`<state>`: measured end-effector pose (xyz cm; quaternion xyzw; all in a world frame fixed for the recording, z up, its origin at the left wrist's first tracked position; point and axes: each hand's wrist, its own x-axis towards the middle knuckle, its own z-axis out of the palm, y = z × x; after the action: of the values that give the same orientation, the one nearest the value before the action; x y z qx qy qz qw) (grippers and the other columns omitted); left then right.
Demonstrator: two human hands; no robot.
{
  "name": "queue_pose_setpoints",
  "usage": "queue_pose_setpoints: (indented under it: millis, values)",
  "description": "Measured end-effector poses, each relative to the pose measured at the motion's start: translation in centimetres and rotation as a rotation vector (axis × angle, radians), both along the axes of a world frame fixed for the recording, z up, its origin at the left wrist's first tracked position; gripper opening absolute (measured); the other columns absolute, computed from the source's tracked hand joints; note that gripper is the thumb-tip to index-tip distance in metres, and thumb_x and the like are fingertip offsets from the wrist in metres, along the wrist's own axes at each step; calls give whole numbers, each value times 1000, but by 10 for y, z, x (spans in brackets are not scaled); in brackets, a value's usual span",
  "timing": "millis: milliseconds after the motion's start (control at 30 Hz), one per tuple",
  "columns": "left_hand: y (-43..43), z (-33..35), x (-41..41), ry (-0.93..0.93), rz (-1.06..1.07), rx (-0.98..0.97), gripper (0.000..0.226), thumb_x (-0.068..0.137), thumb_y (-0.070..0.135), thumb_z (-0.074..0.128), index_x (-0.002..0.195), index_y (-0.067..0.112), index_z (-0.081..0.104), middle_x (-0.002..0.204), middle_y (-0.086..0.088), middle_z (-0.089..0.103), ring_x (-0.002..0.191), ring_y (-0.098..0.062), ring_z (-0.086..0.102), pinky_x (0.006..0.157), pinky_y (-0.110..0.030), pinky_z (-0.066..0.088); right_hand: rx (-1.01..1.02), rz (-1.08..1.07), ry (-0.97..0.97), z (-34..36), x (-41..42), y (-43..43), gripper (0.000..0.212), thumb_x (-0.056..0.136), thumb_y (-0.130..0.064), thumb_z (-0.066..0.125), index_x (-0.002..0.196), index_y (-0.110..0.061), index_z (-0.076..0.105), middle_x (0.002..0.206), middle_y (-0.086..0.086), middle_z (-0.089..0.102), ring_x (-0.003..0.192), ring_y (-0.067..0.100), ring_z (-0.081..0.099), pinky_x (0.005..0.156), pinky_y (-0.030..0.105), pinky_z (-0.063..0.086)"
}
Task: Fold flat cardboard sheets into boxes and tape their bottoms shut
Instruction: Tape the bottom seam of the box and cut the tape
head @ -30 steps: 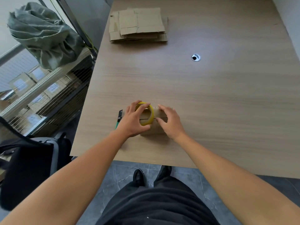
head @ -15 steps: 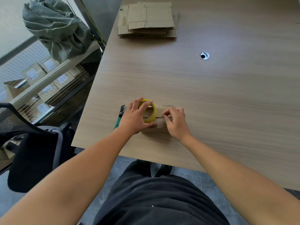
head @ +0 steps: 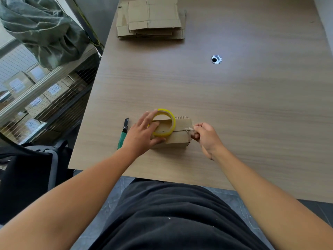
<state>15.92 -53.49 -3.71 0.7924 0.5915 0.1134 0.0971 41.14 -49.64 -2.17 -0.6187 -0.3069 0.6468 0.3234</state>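
A small folded cardboard box (head: 177,138) lies on the wooden table (head: 234,109) near its front edge, closed flaps facing up. A yellow tape roll (head: 164,134) stands on the box. My left hand (head: 142,134) grips the roll, fingers over its left side and thumb on the box's front edge. A clear strip of tape (head: 189,129) runs from the roll along the flap seam to the box's right end. My right hand (head: 207,138) pinches that strip's end at the box's right edge.
A green utility knife (head: 123,133) lies just left of my left hand. A stack of flat cardboard sheets (head: 151,18) sits at the table's far edge. A cable hole (head: 216,59) is mid-table. A black chair (head: 27,175) and shelving with boxes stand to the left.
My right hand has drawn the tape strip rightward along the box's seam, from beside the roll to the box's right end. My left hand stayed on the roll.
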Motion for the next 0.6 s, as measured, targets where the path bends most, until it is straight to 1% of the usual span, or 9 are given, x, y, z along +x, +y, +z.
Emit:
queue_pose_setpoints:
  millis: [67, 167, 233, 267, 300, 367, 400, 500, 600]
  values:
    - [-3, -5, 0, -16, -41, 41, 47, 90, 57, 61, 100, 10, 62, 160, -13, 30, 146, -36, 32, 108, -54, 42, -43, -18, 67, 0, 4, -4, 21, 102, -3, 48, 82, -10, 52, 68, 4, 45, 64, 13, 45, 88, 39, 51]
    - [-8, -9, -1, -31, -7, 59, 47, 90, 56, 63, 89, 9, 60, 156, -19, 33, 145, -38, 34, 111, -53, 40, -38, 28, 111, 4, 3, -6, 19, 103, -7, 47, 86, -11, 52, 81, 6, 56, 76, 16, 55, 85, 36, 52]
    - [-9, -8, 0, -49, 2, 41, 50, 90, 58, 59, 87, 8, 57, 157, -19, 31, 143, -39, 36, 109, -52, 43, -13, 29, 70, 3, 0, -6, 18, 103, -7, 49, 85, -12, 53, 84, 6, 59, 77, 16, 57, 80, 34, 53]
    - [-8, -7, 0, -65, 7, 21, 51, 90, 58, 58, 86, 8, 56, 159, -19, 29, 140, -38, 40, 103, -50, 48, 1, 17, 42, 2, -2, -5, 18, 102, -7, 49, 85, -12, 53, 83, 6, 58, 74, 15, 56, 76, 32, 53]
    - [-8, -5, 1, -80, 12, -1, 51, 89, 58, 58, 86, 8, 54, 160, -17, 27, 135, -37, 47, 93, -47, 54, 13, -1, 15, 0, -4, -4, 17, 102, -6, 50, 86, -12, 53, 81, 6, 57, 71, 15, 54, 73, 31, 52]
    - [-9, -4, 1, -99, 17, -26, 50, 88, 59, 59, 85, 9, 53, 162, -14, 25, 123, -36, 56, 74, -43, 58, 21, -35, -22, -2, -7, -3, 16, 101, -4, 50, 87, -11, 52, 77, 5, 54, 62, 11, 50, 67, 27, 50]
    - [-9, -5, 0, -101, 14, -25, 50, 88, 59, 59, 85, 9, 52, 162, -13, 24, 120, -36, 57, 71, -42, 58, 17, -41, -38, -3, -9, -3, 16, 101, -3, 50, 87, -11, 51, 76, 5, 52, 58, 9, 48, 64, 26, 50]
    - [-9, -7, -1, -114, 13, -40, 49, 88, 58, 60, 85, 10, 50, 162, -12, 22, 122, -36, 55, 71, -45, 58, -20, -48, -79, -7, -14, -1, 18, 100, 0, 49, 85, -11, 51, 73, 3, 49, 54, 6, 44, 58, 20, 47]
    - [-6, -5, -2, -120, 16, -36, 50, 89, 60, 58, 85, 11, 49, 162, -11, 20, 125, -36, 53, 73, -46, 58, -58, -73, -62, -9, -16, 2, 22, 98, 2, 48, 82, -12, 52, 72, 3, 49, 56, 7, 42, 55, 20, 43]
